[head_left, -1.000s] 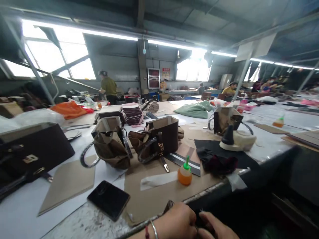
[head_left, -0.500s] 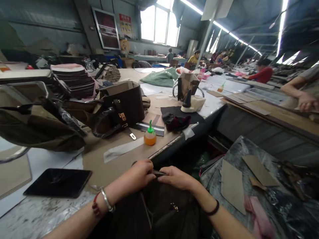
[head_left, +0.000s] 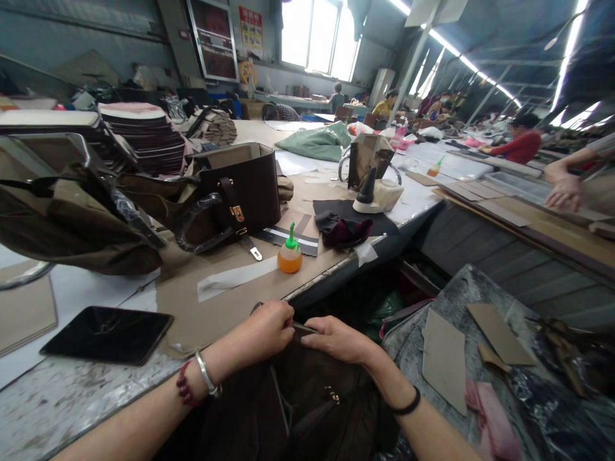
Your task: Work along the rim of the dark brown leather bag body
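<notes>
Brown bag (head_left: 307, 410) (in lap) lies under both hands (head_left: 307, 330), pinching its edge.

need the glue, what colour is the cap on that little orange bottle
Green, on the orange bottle; the head view shows it clearly.

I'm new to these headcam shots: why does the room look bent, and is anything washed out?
Head view: the wide lens bows the table edge and roof beams; the window and ceiling lights glare white; the dark bag under both hands sits in shadow, detail lost.
</notes>
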Action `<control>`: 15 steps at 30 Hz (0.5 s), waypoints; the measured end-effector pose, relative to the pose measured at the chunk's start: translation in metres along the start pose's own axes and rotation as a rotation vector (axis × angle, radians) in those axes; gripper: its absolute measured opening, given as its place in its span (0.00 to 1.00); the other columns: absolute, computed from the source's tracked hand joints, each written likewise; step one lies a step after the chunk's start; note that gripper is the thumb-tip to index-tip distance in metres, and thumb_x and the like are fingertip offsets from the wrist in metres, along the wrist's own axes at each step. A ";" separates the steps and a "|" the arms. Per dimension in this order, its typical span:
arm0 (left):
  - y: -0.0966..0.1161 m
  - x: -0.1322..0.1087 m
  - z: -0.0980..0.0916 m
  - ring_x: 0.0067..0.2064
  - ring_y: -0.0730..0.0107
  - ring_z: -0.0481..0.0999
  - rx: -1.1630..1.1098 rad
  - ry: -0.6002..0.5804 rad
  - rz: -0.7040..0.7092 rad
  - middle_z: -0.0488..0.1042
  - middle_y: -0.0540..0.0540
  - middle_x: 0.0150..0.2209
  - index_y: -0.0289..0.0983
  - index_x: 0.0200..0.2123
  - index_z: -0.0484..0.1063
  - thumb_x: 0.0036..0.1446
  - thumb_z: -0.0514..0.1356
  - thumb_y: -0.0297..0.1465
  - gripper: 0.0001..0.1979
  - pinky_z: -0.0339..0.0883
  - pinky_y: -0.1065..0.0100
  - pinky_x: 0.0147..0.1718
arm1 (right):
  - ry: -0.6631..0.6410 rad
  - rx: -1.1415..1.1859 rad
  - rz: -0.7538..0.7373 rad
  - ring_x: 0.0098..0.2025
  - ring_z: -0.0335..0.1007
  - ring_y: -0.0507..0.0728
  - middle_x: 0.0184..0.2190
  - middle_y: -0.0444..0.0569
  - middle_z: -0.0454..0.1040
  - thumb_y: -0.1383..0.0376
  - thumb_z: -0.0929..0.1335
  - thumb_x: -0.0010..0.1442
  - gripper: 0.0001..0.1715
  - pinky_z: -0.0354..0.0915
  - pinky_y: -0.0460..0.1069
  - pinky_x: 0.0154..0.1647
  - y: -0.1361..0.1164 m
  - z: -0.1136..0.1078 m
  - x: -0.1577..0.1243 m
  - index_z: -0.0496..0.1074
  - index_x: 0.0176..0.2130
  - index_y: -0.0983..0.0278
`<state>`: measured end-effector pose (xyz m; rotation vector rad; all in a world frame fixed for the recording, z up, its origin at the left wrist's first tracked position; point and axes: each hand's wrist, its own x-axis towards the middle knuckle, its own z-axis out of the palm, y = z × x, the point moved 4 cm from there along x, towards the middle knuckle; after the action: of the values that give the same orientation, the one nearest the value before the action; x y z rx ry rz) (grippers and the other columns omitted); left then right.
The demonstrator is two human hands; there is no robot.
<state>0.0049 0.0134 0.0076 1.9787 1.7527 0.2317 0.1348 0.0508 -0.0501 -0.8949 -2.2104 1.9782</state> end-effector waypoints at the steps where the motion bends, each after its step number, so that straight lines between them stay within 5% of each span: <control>1: 0.001 -0.001 -0.001 0.27 0.69 0.66 0.005 0.000 0.004 0.67 0.49 0.23 0.35 0.20 0.64 0.44 0.53 0.20 0.07 0.54 0.74 0.24 | 0.003 -0.010 -0.001 0.24 0.49 0.48 0.21 0.40 0.55 0.59 0.64 0.53 0.12 0.49 0.42 0.22 0.000 0.000 0.000 0.61 0.27 0.66; 8: -0.002 0.002 -0.001 0.28 0.68 0.68 -0.005 -0.013 0.019 0.69 0.48 0.24 0.35 0.21 0.66 0.45 0.53 0.21 0.06 0.56 0.73 0.24 | 0.036 -0.174 -0.037 0.23 0.49 0.48 0.20 0.40 0.54 0.60 0.61 0.56 0.14 0.49 0.43 0.21 -0.002 -0.004 0.004 0.59 0.24 0.66; 12: 0.006 -0.004 -0.002 0.28 0.64 0.70 0.018 0.011 -0.020 0.72 0.44 0.26 0.34 0.23 0.69 0.46 0.53 0.22 0.06 0.58 0.71 0.24 | 0.203 -0.307 -0.129 0.26 0.59 0.51 0.22 0.44 0.63 0.56 0.60 0.56 0.18 0.57 0.45 0.27 -0.008 0.003 -0.004 0.63 0.24 0.65; 15: 0.005 -0.004 0.005 0.24 0.61 0.70 -0.062 -0.088 -0.105 0.72 0.40 0.24 0.34 0.26 0.72 0.48 0.56 0.26 0.05 0.57 0.68 0.18 | 0.344 -0.367 -0.133 0.29 0.66 0.57 0.23 0.47 0.67 0.53 0.61 0.55 0.17 0.62 0.49 0.28 0.001 0.007 0.002 0.69 0.24 0.59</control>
<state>0.0107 0.0080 0.0056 1.8203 1.7657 0.1592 0.1310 0.0457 -0.0529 -0.9999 -2.3812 1.2685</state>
